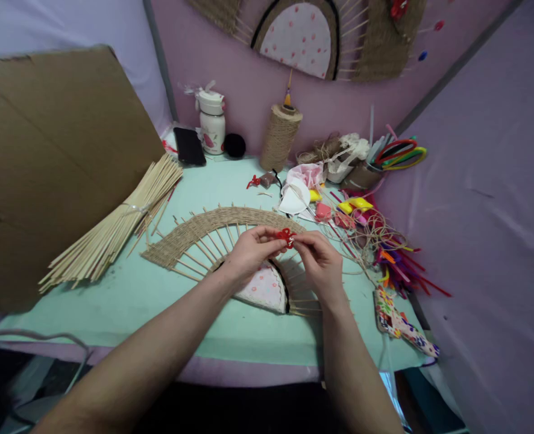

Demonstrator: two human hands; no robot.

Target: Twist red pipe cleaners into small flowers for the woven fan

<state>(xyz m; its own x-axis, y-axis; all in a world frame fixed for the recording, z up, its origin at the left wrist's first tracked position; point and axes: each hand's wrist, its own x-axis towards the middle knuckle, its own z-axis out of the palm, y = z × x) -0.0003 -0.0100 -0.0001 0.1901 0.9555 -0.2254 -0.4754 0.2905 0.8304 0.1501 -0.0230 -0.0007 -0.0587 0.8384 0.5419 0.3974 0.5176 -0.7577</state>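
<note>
Shaping seems underway: I find left hand [254, 246] and right hand [323, 260] pinching red ornament [285, 235], woven fan [222, 218] beneath both; next move likely needs steadiness.

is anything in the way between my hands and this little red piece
Nothing visible is. Your left hand and right hand both pinch the red piece directly, above the woven fan shape.
</note>
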